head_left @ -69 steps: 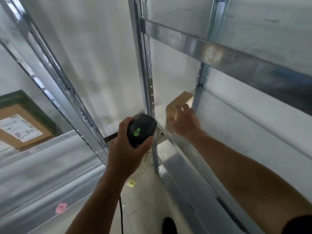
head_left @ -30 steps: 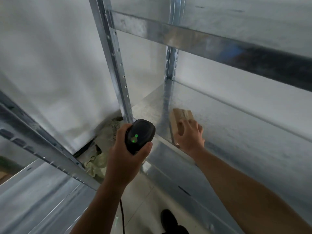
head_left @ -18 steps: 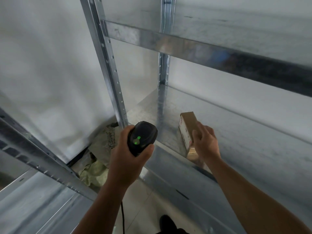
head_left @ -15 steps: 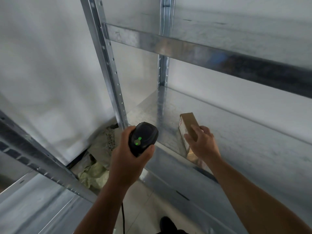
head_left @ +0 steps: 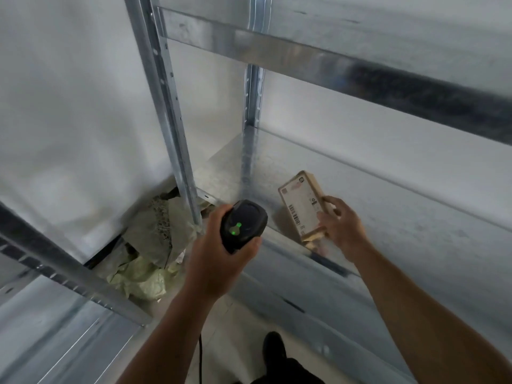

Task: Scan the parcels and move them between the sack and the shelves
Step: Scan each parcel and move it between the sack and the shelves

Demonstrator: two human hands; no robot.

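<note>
Parcel (head_left: 302,205) tilted up off the shelf (head_left: 415,225) by the right hand (head_left: 339,225), fingers curled round its edge, label turned toward the scanner (head_left: 242,224) gripped in the left hand (head_left: 219,261)

Black scanner (head_left: 243,225) with two green lights (head_left: 236,228) glowing on its top; right of it, a tan cardboard parcel (head_left: 315,184) whose white label (head_left: 299,209) carries black barcode stripes and a faint reddish mark. Behind the scanner, a dull silver-grey shelf (head_left: 401,217) with fine mottled speckling, and a silver upright (head_left: 167,101) with a row of small dark holes. Left of the scanner, a pale yellow-green woven sack (head_left: 144,245); below it, a black cable (head_left: 200,353) and a black shoe (head_left: 273,346).
</note>
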